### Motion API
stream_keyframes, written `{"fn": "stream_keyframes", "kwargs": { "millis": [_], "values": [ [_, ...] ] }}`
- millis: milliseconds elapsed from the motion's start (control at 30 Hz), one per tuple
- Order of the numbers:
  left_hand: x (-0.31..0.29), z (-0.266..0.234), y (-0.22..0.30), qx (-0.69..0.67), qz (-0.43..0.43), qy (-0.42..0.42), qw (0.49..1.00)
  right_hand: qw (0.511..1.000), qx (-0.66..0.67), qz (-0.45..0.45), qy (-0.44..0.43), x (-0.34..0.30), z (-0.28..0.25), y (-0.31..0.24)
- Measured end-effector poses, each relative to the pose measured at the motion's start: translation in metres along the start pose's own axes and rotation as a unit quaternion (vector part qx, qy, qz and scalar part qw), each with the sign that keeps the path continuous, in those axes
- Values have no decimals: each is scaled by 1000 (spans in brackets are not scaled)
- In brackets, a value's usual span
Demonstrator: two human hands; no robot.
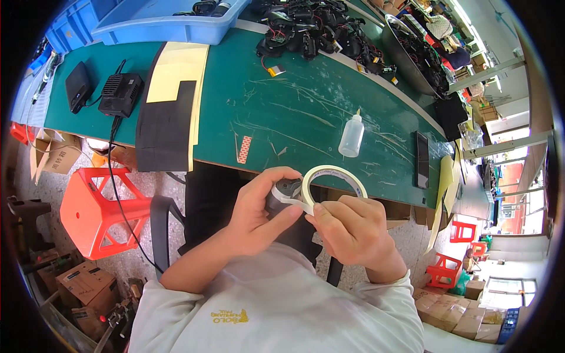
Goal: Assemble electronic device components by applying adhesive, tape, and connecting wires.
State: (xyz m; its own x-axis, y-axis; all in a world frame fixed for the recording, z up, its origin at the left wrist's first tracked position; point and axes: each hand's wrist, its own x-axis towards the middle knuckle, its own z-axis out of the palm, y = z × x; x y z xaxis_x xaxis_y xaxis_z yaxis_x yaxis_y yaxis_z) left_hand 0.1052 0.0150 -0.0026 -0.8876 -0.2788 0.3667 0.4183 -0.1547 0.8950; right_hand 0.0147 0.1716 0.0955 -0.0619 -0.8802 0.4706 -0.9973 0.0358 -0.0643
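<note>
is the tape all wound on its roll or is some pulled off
Some is pulled off: a pale strip runs from the tape roll to the dark rounded thing in the left hand.

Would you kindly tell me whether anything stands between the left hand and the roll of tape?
Yes: the round dark-topped item, held in the left hand, sits between that hand's palm and the roll of tape. Nothing visible stands between the right hand and the roll.

Bright light, bent fisheye edges
Glare whitens the rectangular, pale-framed window (511,286) at lower right; the corners fall black.
</note>
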Motion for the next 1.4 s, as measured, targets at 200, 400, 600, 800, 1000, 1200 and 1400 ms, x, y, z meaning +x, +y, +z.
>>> {"fn": "stream_keyframes", "kwargs": {
  "millis": [200, 400, 600, 800, 1000, 1200, 1400],
  "values": [
    [-1, 3, 0, 96, 40, 27, 994, 1000, -18, 13, -14, -1, 0, -3],
    [-5, 4, 8, -46, 12, 38, 998, 997, -65, -26, -9, 2, -11, -3],
    [-7, -2, 20, -351, -130, -13, 927, 991, -95, -48, -76, 8, -26, -11],
    [-11, 6, 28, -466, -231, 3, 854, 990, -104, -82, -45, 10, -23, -8],
    [-29, 3, 24, -356, -265, 1, 896, 988, -84, -114, -68, -1, -23, -10],
    [-40, 13, 56, -451, -316, -58, 832, 984, -64, -165, 34, -11, -31, -27],
    [-42, -4, 68, -466, -362, -83, 803, 979, -46, -197, 1, -15, -43, -29]
  ]
}}
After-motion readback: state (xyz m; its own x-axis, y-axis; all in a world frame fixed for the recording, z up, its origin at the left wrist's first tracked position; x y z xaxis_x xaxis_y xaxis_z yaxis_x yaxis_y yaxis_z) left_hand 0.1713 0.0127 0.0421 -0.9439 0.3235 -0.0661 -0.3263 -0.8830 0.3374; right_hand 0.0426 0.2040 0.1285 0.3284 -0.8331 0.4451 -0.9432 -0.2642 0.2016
